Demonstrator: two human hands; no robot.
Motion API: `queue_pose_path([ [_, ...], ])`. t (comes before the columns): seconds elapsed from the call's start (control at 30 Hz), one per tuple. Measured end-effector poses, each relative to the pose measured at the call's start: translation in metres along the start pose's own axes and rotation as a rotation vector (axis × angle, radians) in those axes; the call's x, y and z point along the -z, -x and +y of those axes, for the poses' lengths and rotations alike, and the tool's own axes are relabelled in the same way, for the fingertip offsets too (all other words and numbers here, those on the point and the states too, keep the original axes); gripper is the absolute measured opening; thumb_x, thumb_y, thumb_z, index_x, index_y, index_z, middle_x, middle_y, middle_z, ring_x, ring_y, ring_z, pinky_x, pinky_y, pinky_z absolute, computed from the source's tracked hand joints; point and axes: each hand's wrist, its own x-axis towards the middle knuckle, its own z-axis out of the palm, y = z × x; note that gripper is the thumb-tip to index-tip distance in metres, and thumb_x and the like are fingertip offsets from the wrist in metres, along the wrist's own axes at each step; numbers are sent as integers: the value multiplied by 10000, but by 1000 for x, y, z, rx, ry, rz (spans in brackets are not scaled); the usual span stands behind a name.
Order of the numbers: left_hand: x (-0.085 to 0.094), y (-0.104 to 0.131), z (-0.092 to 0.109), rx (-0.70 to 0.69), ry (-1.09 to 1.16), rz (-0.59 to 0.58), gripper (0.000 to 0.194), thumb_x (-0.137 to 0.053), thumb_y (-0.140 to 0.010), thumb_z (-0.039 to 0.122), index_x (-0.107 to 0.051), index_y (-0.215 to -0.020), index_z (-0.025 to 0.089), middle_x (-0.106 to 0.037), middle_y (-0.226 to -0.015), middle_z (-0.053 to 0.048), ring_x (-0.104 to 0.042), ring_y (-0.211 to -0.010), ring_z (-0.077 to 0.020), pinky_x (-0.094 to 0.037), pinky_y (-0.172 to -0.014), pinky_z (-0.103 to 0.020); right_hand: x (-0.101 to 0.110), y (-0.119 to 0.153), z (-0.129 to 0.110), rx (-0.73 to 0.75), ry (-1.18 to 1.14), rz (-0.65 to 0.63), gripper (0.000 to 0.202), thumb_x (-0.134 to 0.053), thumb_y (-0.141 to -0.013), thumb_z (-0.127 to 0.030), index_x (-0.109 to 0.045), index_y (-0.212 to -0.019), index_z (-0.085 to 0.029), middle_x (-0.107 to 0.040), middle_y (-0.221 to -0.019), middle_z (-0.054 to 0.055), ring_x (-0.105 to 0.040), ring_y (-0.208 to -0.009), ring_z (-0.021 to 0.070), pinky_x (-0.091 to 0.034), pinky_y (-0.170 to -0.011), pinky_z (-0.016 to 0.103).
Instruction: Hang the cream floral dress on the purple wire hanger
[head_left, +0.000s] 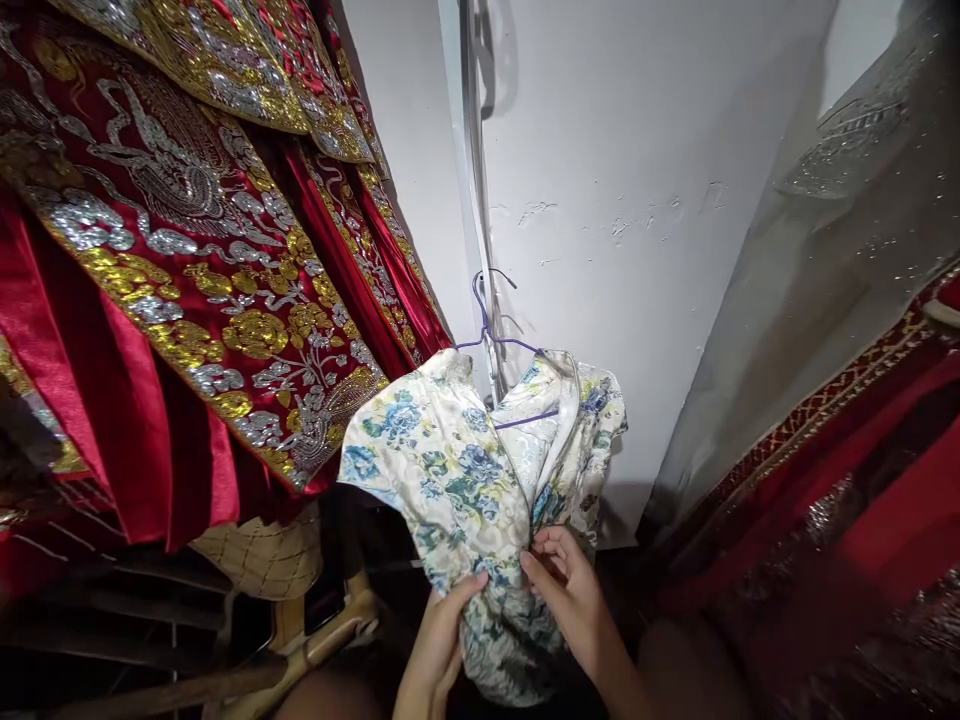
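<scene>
A white garment (450,450) with blue and green flowers hangs on a purple hanger (484,325) in front of the white wall. Its front is open in a V at the neck, and the hanger's lower bar shows inside. My left hand (442,635) grips the lower left side of the cloth, thumb on the front, other fingers mostly hidden behind. My right hand (570,590) pinches the front edge of the garment just below the V, with thumb and fingers close together.
Red costumes with gold and silver embroidery (255,330) hang at the left. Below them are a wooden chair (330,640) and a tan quilted item (266,550). More red fabric (862,500) and clear plastic covering (750,330) are at the right.
</scene>
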Motion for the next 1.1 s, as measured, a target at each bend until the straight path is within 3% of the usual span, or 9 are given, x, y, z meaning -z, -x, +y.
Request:
queue_pose_path([
  [0.07,-5,-3,-5,-4,-39,72,536,-865,-564,179,-708,-1075,143,-755,-1036,-109,-680,-1084,-341,-515,-978,-428,-8,1,13,-42,-3,11,491,-714,-752,-662,-590,-896,-209,-580,-799,29,-571,-691,181,-510,-600,294],
  [0.17,-15,-6,-12,-1,-33,121,504,-816,-514,187,-714,-1004,123,-767,-971,-110,-700,-1034,-355,-528,-940,-435,-9,1,22,-64,-3,-36,523,-638,-774,-725,-590,-846,-210,-549,-738,9,-543,-629,162,-498,-554,283],
  [0.3,-21,-6,-18,17,-5,106,516,-783,-499,196,-699,-1002,117,-759,-882,-94,-706,-991,-351,-540,-898,-427,-2,2,18,-103,45,-156,513,-601,-813,-713,-569,-745,-206,-492,-612,-17,-492,-550,142,-429,-512,261],
  [0.47,-17,-10,-18,-177,-11,270,465,-727,-529,220,-672,-988,170,-711,-797,-35,-701,-962,-310,-532,-897,-417,-3,4,15,-166,54,-218,538,-603,-811,-721,-564,-720,-192,-574,-678,26,-524,-623,156,-402,-523,251],
  [0.57,-13,-10,-21,-182,-45,327,359,-729,-533,211,-656,-883,182,-684,-763,-32,-694,-948,-308,-528,-893,-424,-5,6,18,-168,32,-236,534,-585,-831,-721,-564,-767,-191,-580,-697,24,-545,-642,162,-417,-541,255],
  [0.77,-9,-12,-24,-211,-53,276,336,-734,-538,233,-658,-859,171,-676,-754,-49,-683,-953,-334,-525,-890,-444,-5,7,14,-145,26,-274,489,-568,-876,-658,-533,-735,-192,-539,-625,-5,-521,-586,136,-390,-540,247],
  [0.87,-1,-21,-20,-396,-201,379,394,-723,-615,299,-658,-981,168,-690,-876,-71,-665,-987,-318,-504,-926,-444,-4,6,10,-163,65,-255,474,-570,-880,-619,-490,-668,-202,-509,-541,-19,-454,-506,115,-345,-502,248],
  [1.0,10,-29,-27,-877,-497,591,515,-710,-730,343,-557,-1197,188,-605,-1201,-113,-572,-1160,-291,-419,-1045,-444,-3,6,11,-172,78,-240,486,-581,-853,-643,-551,-684,-188,-536,-515,-5,-457,-475,121,-318,-474,254],
  [1.1,8,-27,-46,-1056,-651,533,505,-708,-777,326,-542,-1236,197,-558,-1274,-127,-526,-1222,-287,-374,-1086,-441,-6,7,11,-139,84,-241,497,-615,-829,-650,-606,-708,-168,-573,-545,12,-482,-486,125,-335,-484,258],
])
